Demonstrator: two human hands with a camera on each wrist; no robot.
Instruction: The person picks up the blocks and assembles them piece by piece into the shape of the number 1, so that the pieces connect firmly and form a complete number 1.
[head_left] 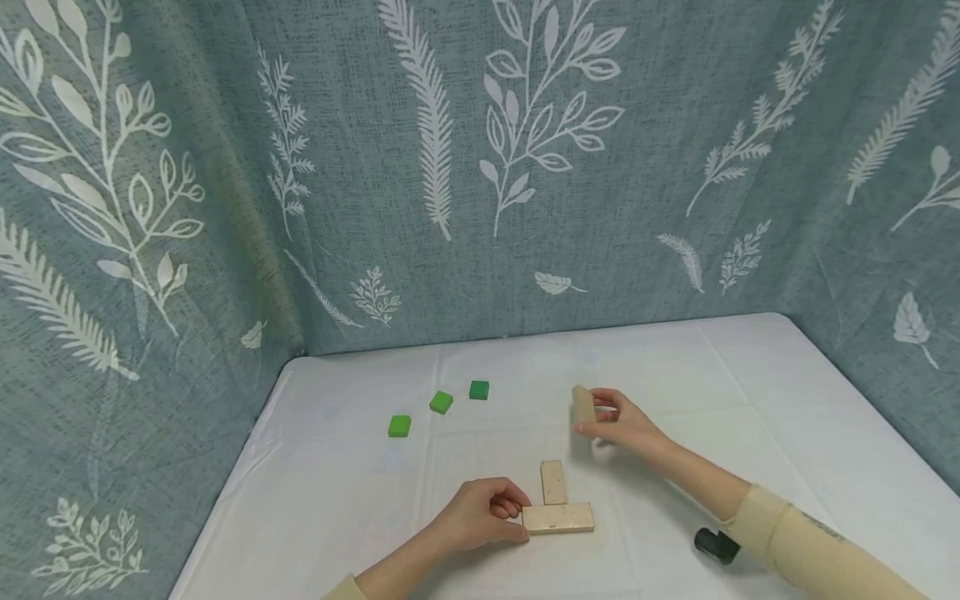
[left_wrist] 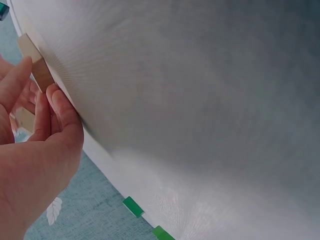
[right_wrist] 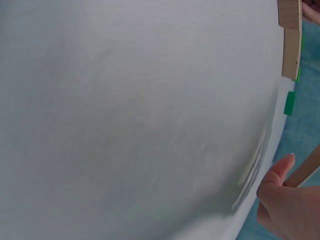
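Two pale wooden blocks lie on the white table in a T. One block [head_left: 557, 518] runs sideways at the front, and the other block [head_left: 552, 482] points away from its far edge. My left hand [head_left: 483, 515] pinches the left end of the sideways block between thumb and fingers; the left wrist view shows this block [left_wrist: 37, 62] between them. Farther back and right, my right hand [head_left: 618, 421] grips a third wooden block [head_left: 582, 406], tilted and held off the tabletop. In the right wrist view that block [right_wrist: 306, 167] is partly cut off by the frame edge.
Three green square pieces sit at the back left: a light one [head_left: 400, 426], another light one [head_left: 441, 402] and a darker one [head_left: 479, 390]. A small black object [head_left: 716, 546] is beside the right sleeve. A patterned blue-green curtain [head_left: 465, 167] borders the table [head_left: 330, 500].
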